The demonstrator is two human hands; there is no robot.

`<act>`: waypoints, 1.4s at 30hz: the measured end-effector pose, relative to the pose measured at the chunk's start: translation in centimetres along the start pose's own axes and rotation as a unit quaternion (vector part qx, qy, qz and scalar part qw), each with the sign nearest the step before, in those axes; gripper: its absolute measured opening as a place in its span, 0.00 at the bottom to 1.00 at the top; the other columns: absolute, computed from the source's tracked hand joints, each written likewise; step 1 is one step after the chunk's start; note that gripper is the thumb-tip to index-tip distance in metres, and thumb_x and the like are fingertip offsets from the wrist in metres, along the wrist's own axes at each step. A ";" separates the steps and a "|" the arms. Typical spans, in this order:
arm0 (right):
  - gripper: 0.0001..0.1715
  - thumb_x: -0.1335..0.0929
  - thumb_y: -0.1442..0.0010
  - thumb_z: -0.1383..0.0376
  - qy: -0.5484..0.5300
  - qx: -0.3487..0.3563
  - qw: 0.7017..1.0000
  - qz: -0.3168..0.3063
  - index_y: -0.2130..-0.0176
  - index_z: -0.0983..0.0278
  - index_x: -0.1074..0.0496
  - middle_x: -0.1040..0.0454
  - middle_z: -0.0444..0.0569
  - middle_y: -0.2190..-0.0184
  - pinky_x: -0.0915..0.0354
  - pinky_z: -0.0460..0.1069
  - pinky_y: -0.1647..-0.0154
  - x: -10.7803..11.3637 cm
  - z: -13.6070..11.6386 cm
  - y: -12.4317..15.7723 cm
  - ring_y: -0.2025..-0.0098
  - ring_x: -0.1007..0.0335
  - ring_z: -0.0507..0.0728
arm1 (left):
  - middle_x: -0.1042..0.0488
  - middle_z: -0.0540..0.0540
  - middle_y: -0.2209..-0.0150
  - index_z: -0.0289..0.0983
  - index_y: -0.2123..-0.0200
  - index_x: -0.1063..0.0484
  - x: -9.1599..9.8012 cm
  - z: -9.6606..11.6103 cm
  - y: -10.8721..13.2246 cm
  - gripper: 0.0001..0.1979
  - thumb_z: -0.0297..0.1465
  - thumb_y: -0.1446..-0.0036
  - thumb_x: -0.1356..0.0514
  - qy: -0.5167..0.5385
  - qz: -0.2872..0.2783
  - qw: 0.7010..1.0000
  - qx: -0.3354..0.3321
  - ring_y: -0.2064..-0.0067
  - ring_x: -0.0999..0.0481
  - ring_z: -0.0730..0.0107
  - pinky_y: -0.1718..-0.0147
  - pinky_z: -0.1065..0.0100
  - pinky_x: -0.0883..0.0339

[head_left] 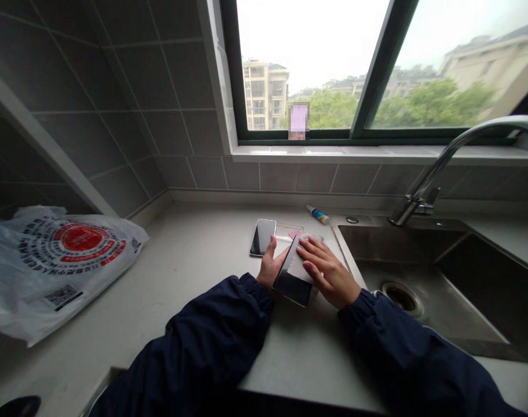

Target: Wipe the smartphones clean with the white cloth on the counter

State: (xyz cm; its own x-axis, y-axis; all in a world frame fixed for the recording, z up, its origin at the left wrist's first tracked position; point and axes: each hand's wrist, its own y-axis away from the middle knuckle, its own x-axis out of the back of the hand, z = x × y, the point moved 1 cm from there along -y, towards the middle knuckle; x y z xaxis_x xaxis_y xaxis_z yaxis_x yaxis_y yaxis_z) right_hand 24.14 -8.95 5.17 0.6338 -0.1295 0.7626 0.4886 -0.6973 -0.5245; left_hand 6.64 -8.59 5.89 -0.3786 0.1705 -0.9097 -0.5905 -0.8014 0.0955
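My left hand (pixel 271 265) grips the edge of a black smartphone (pixel 290 288) over the table (pixel 194 260), while my right hand (pixel 327 272) rests with its fingers (pixel 319 253) spread open on a white sheet (pixel 299 267) lying across the phone, near a second phone (pixel 263 237).

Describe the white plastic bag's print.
White plastic bag: red round emblem ringed by dark text, best in the head view.

left hand (pixel 270 265) gripping edge of dark smartphone (pixel 292 288), right hand (pixel 327 272) flat on pale sheet (pixel 299 269) over its face; second phone (pixel 263 237) just beyond on counter (pixel 181 278), steel sink (pixel 403 255) at right.
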 end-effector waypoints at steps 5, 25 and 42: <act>0.30 0.41 0.26 0.50 0.003 -0.012 1.000 0.000 0.33 0.58 0.32 0.36 0.56 0.31 0.47 0.74 0.29 -0.3 0.0 0.1 0.25 0.50 0.69 | 0.28 0.28 0.39 0.28 0.29 0.43 0.6 -0.1 -0.1 0.46 0.59 0.34 0.57 0.004 -0.028 1.000 -0.006 0.38 0.28 0.42 0.35 0.49 0.42; 0.32 0.32 0.32 0.52 -0.116 0.145 0.972 -0.141 0.33 0.57 0.32 0.31 0.55 0.34 0.49 0.71 0.28 1.0 -4.1 0.3 0.28 0.42 0.68 | 0.22 0.25 0.47 0.24 0.33 0.37 2.3 0.7 -0.2 0.52 0.65 0.39 0.57 -0.057 0.022 0.998 -0.024 0.49 0.20 0.42 0.43 0.47 0.32; 0.32 0.40 0.26 0.50 -0.065 0.104 0.983 -0.134 0.31 0.60 0.36 0.39 0.56 0.29 0.46 0.70 0.28 0.0 -2.3 0.2 0.26 0.49 0.68 | 0.20 0.31 0.51 0.28 0.36 0.31 1.1 0.1 -0.6 0.46 0.62 0.37 0.55 -0.048 0.004 0.999 -0.014 0.43 0.23 0.42 0.40 0.49 0.35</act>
State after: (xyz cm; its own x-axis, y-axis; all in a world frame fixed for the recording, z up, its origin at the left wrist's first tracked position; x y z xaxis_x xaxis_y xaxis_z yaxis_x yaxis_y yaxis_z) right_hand 22.85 -10.68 5.89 0.5307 0.1390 0.8361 0.7517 -0.5329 -0.3885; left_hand 6.49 -7.84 4.92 -0.4512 0.2172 -0.8656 -0.5676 -0.8183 0.0905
